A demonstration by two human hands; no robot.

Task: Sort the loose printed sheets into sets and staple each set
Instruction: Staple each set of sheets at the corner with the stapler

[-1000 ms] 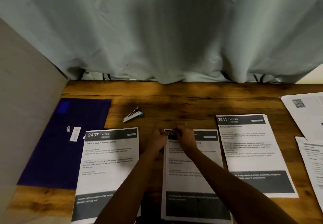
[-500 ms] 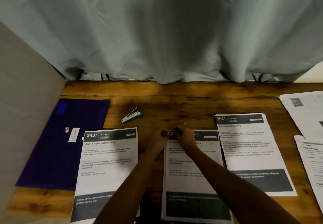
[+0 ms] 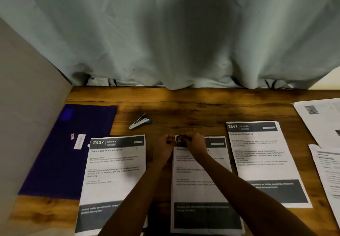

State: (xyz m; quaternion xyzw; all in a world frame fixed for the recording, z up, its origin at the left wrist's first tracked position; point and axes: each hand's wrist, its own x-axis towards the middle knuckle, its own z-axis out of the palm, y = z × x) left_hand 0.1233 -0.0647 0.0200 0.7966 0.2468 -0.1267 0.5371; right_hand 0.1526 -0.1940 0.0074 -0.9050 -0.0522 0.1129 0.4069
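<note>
Three sets of printed sheets lie side by side on the wooden table point(image 3: 193, 106). The left set point(image 3: 114, 171) is headed 2437, the right set point(image 3: 265, 162) 2641. Both my hands meet at the top left corner of the middle set point(image 3: 200, 189). My left hand point(image 3: 165, 148) pinches that corner from the left. From the right, my right hand point(image 3: 196, 144) grips it with curled fingers, and something small and dark shows under them; I cannot tell what. A small white and blue stapler point(image 3: 140, 121) lies on the wood behind the left set, apart from both hands.
A dark blue folder point(image 3: 70, 152) with a small label lies at the left, against a grey wall panel point(image 3: 27, 116). More loose printed sheets point(image 3: 323, 125) lie at the right edge. A pale curtain point(image 3: 165, 42) hangs along the table's far edge.
The middle set's top left corner, curled up a second ago, now lies flatter with its number partly showing. Both hands stay at that corner.
</note>
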